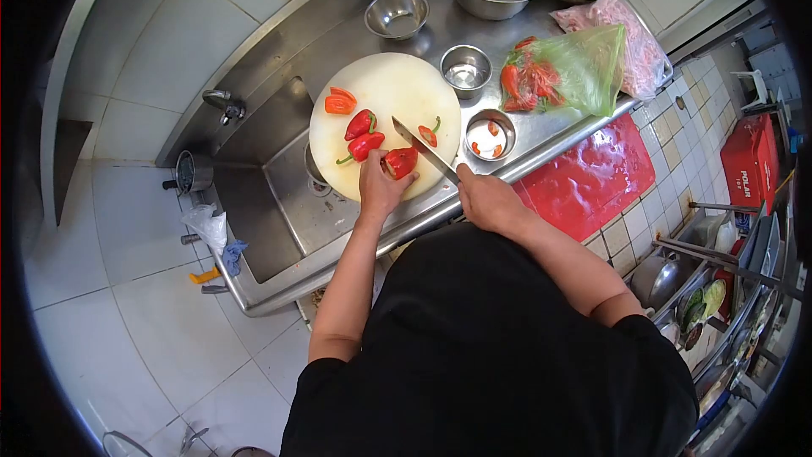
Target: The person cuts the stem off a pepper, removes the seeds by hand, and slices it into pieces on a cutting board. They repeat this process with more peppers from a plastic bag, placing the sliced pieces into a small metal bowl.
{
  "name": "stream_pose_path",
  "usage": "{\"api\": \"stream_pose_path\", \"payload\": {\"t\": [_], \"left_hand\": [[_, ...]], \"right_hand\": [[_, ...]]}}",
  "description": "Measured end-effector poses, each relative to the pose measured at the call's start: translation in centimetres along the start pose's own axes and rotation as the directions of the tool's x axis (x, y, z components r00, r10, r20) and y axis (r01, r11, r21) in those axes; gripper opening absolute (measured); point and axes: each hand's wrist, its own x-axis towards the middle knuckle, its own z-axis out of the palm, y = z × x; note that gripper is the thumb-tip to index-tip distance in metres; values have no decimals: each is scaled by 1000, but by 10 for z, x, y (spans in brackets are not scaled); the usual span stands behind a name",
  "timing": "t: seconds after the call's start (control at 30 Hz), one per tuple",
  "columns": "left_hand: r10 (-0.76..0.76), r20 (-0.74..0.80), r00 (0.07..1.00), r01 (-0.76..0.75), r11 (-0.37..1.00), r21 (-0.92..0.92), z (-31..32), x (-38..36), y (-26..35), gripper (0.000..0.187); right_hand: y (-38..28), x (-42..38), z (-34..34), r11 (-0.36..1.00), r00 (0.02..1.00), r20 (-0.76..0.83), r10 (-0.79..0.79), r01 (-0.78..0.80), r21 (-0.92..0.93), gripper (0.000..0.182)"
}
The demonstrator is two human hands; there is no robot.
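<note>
Lining tiled wall [127, 68] — steel counter [338, 41] | round board [389, 80] — left hand [381, 188] clamping pepper [401, 162], right hand [493, 202] clamping knife [430, 152]

Bare strip of cutting board [396, 76] lay open along its far edge. Right side blocked: knife [425, 150] angled across, small bowls [466, 72] just beyond, plastic bag [584, 68] past them.

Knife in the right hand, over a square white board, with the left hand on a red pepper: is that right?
Not quite: the head view shows the white board is round, not square. The rest holds: the knife is in the right hand over it, and the left hand is on a red pepper.
</note>
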Motion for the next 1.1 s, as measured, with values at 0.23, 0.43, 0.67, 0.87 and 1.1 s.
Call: {"api": "stream_pose_path", "payload": {"t": [0.23,0.43,0.67,0.87,1.1], "left_hand": [[20,6,1000,-20,1000,20,-1,0,-2,64],[11,19,1000,-11,1000,27,-2,0,-1,62],[15,-7,1000,-15,1000,-7,1,-4,-8,62],[153,-99,983,-179,918,-354,-7,-11,-20,71],[313,-174,934,-357,776,-520,-35,6,16,72]], "right_hand": [[-8,8,2,1000,1000,7,-11,11,0,20],[-15,4,-1,997,996,85,40,-35,-66,19],[-2,-7,-2,991,985,140,104,-89,-104,22],[-6,-33,-34,985,992,-1,126,-125,117,23],[18,-48,-57,975,958,-222,180,-143,171,23]]}}
